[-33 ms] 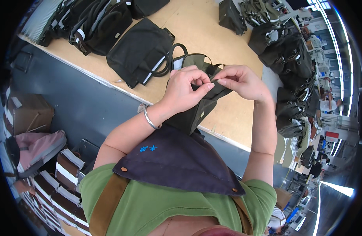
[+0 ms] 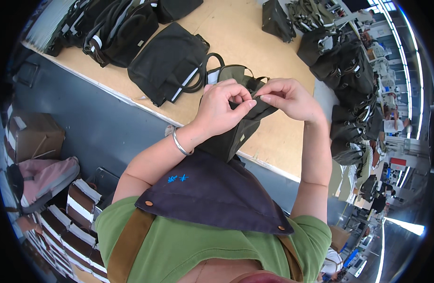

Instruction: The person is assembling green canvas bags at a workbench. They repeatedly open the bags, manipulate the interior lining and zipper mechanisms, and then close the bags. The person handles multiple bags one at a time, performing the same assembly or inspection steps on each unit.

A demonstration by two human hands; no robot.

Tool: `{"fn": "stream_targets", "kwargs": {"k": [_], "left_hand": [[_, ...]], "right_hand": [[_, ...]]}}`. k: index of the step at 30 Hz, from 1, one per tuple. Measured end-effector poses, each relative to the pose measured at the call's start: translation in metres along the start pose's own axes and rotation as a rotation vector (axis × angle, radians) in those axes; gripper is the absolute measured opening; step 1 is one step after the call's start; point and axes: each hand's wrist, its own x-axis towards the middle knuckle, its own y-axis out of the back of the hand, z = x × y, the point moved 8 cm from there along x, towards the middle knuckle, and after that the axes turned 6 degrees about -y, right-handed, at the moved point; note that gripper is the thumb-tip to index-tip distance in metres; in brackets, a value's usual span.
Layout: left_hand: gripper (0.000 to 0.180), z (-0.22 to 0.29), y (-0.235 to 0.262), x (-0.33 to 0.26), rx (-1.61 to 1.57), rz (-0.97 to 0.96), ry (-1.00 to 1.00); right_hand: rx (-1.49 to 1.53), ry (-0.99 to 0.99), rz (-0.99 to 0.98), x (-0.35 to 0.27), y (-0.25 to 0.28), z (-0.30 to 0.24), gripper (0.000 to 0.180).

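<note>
A dark olive-black bag (image 2: pixel 232 137) stands upright at the near edge of the table, close against my apron (image 2: pixel 212 191). At its upper edge my left hand (image 2: pixel 225 104) is closed, thumb and forefinger pinching the fabric. My right hand (image 2: pixel 288 98) pinches the same edge just to the right, its fingertips almost meeting the left ones. Whatever small part lies between the fingertips is hidden. Behind my hands the bag's olive lining and thin straps show. A second black bag (image 2: pixel 167 59) lies flat to the left, its looped handles toward the first.
Several black bags (image 2: pixel 127 42) are heaped on the table's (image 2: pixel 226 28) far left. More dark bags (image 2: pixel 342 70) line the right side. Left, below the table, are a brown carton (image 2: pixel 37 137), a pink-grey backpack (image 2: pixel 49 181) and stacked brown-and-white pieces (image 2: pixel 80 205).
</note>
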Motion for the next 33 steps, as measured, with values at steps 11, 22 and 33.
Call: {"fn": "stream_targets", "kwargs": {"k": [11, 22, 33], "left_hand": [[0.013, 0.005, -0.003, 0.0, -0.041, 0.032, -0.058], [0.015, 0.005, -0.002, -0.002, -0.079, 0.129, -0.115], [0.015, 0.005, 0.006, -0.001, -0.113, 0.025, -0.055]], "right_hand": [[0.017, -0.047, 0.065, -0.006, 0.002, 0.001, 0.01], [-0.076, 0.025, 0.06, -0.009, 0.001, -0.007, 0.009], [-0.163, 0.005, 0.136, -0.012, -0.009, -0.011, 0.004]]}}
